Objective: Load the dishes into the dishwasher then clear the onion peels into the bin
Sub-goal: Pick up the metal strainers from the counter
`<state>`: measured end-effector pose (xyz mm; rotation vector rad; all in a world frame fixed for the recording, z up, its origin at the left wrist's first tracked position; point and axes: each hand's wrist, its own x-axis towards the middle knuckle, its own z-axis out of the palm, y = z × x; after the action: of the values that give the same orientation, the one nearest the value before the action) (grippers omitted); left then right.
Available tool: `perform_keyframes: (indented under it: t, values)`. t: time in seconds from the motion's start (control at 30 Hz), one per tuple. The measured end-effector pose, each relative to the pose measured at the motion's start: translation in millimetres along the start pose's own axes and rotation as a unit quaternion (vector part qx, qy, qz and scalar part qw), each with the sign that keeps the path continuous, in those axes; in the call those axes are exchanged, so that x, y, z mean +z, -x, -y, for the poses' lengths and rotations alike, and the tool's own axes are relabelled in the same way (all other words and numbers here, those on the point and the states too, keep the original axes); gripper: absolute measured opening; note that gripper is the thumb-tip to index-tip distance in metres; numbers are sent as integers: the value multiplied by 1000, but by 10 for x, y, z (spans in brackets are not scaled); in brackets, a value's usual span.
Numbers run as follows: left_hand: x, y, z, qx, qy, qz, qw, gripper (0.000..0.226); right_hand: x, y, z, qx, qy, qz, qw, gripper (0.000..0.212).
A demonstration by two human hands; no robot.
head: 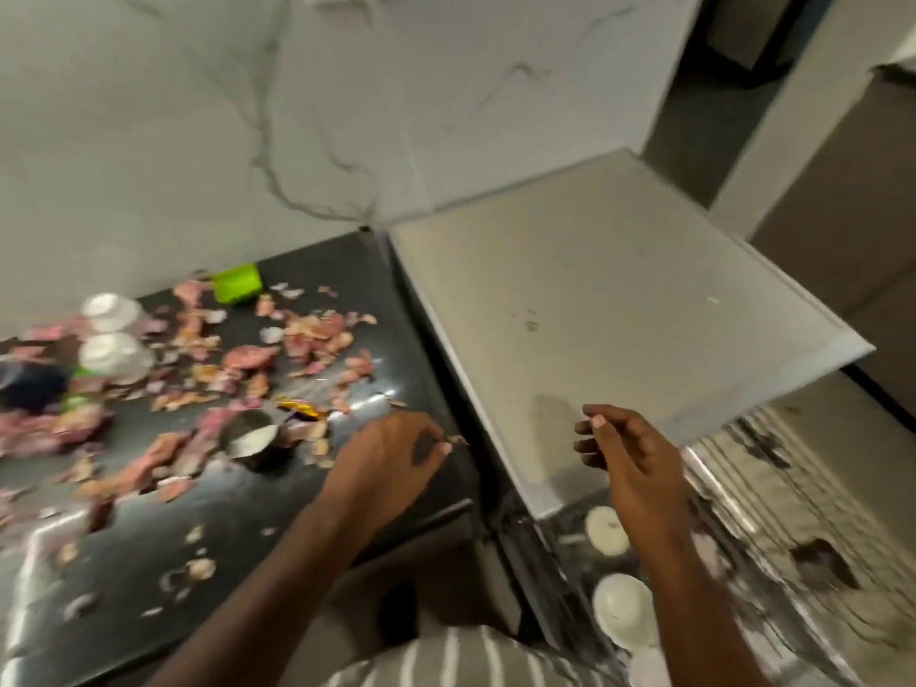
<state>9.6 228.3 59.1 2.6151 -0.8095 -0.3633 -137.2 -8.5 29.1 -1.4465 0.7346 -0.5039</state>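
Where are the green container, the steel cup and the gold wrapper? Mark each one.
green container (pixel 238 290), head view, on its front face.
steel cup (pixel 250 438), head view, on its open mouth.
gold wrapper (pixel 303 410), head view, on its crumpled middle.

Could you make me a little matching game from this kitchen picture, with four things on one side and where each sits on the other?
Things:
1. green container
2. steel cup
3. left hand
4. white bowls in the rack

Places:
A. at the counter's right edge
B. by the back wall
C. down in the open dishwasher
D. among the peels, near the left hand

Pairs: 1-B, 2-D, 3-A, 4-C
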Motion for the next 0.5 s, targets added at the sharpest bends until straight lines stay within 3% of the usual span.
perform_keyframes:
  t: [0.13, 0.23, 0.4, 0.5]
  values:
    - [-258, 199, 564, -42, -1, -81, 996, 18, 758, 192, 198, -19, 26, 132, 991, 17]
    - [-397, 362, 969, -81, -52, -122, 988, 32, 1177, 322, 242, -24, 44, 190, 980, 17]
    - [-511, 507, 1534, -159, -116, -101, 975, 50, 1663, 484, 278, -33, 70, 231, 970, 17]
    - [-494, 503, 1786, -166, -153, -70, 972, 43, 1841, 537, 297, -29, 80, 223, 971, 17]
